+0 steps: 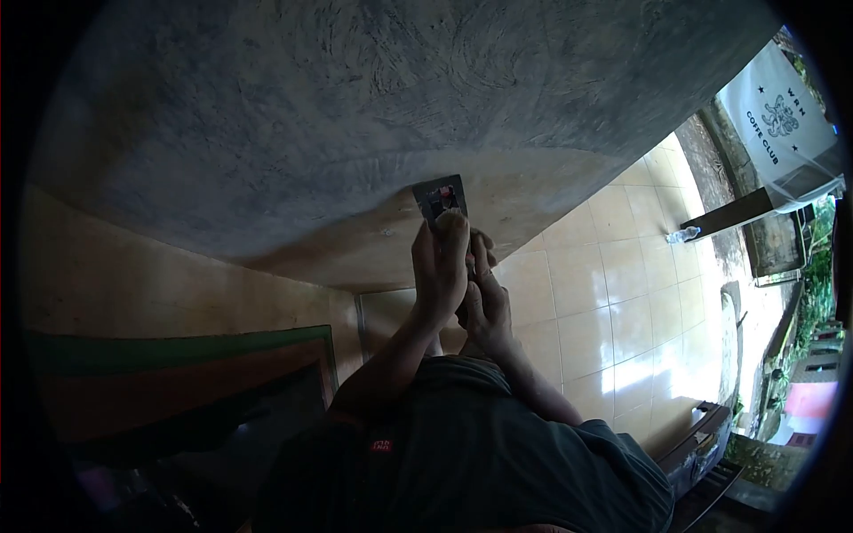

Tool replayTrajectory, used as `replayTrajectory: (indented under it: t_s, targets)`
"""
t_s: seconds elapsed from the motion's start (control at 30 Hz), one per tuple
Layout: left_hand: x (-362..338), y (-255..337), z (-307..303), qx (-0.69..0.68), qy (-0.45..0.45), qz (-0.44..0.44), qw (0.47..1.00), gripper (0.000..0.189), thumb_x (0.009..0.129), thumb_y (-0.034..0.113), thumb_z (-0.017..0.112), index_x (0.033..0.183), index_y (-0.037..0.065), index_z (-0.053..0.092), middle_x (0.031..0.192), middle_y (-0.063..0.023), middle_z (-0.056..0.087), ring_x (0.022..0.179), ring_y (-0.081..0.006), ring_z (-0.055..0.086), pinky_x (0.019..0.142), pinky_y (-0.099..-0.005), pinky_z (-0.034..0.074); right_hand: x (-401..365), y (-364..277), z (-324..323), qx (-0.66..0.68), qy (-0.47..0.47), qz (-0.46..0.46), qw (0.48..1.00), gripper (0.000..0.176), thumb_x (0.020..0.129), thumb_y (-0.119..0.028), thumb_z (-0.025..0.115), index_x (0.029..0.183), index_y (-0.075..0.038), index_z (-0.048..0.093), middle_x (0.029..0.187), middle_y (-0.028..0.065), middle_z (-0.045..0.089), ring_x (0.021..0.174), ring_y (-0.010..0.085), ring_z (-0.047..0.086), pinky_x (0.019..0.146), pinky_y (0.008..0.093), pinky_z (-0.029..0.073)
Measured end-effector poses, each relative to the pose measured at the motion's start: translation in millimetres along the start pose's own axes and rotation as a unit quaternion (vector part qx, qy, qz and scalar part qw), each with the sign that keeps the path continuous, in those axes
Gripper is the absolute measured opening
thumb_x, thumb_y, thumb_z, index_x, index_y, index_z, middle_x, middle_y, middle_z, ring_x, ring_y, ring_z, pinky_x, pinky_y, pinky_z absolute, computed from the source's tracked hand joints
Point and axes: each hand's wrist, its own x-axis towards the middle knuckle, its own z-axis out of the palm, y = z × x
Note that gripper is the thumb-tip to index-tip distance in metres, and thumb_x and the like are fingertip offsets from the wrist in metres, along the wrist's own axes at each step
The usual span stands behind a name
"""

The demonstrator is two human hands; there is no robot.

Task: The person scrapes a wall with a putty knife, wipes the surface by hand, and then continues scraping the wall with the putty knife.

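Head view: our left hand grips a flat tool against the grey wall; our right hand (half hidden) has a grip we cannot tell.

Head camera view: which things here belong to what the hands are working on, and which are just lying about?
In hand: small wall fitting on the grey wall; left hand touching it; right hand close beside the left.
Lying about: plastic bottle on the tiled floor; white banner outside.
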Motion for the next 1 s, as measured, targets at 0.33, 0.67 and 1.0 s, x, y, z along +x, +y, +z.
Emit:
replayTrajectory:
  t_s: [0.33, 0.67, 1.0]
  targets:
    - [-8.9, -25.7, 2.4, 0.020, -0.026, 0.044, 0.998, 0.021, 0.098, 0.022, 0.041, 0.094, 0.002, 0.042, 0.065, -0.0059, 0.051, 0.053, -0.0153, 0.055, 0.048, -0.0278, 0.047, 2.7, 8.1, -11.3, -0.116, 0.047, -0.103, 0.987, 0.047, 0.090, -0.006, 0.040, 0.135, 0.005, 0.034, 0.130, 0.0266, 0.045, 0.113, 0.0403, 0.051, 0.095, 0.0421, 0.042]
    - [-2.9, -14.2, 9.3, 0.115, -0.001, 0.090, 0.989, 0.022, 0.098, 0.021, 0.043, 0.085, 0.002, 0.044, 0.067, -0.0021, 0.048, 0.054, -0.0106, 0.052, 0.048, -0.0249, 0.043, 7.2, -9.9, -17.6, -0.074, 0.019, -0.112, 0.991, 0.047, 0.094, -0.012, 0.026, 0.134, 0.011, 0.031, 0.134, 0.0264, 0.041, 0.127, 0.0363, 0.038, 0.104, 0.0377, 0.030]
    - [1.6, -7.9, 15.4, 0.045, -0.023, 0.084, 0.995, 0.020, 0.097, 0.018, 0.043, 0.084, 0.003, 0.044, 0.062, -0.0047, 0.051, 0.053, -0.0139, 0.057, 0.049, -0.0279, 0.049, 4.2, -37.1, -31.9, 0.029, 0.004, 0.022, 0.999, 0.043, 0.095, -0.011, 0.038, 0.137, -0.002, 0.036, 0.073, 0.0126, 0.059, 0.059, 0.0152, 0.055, 0.060, 0.0297, 0.047]
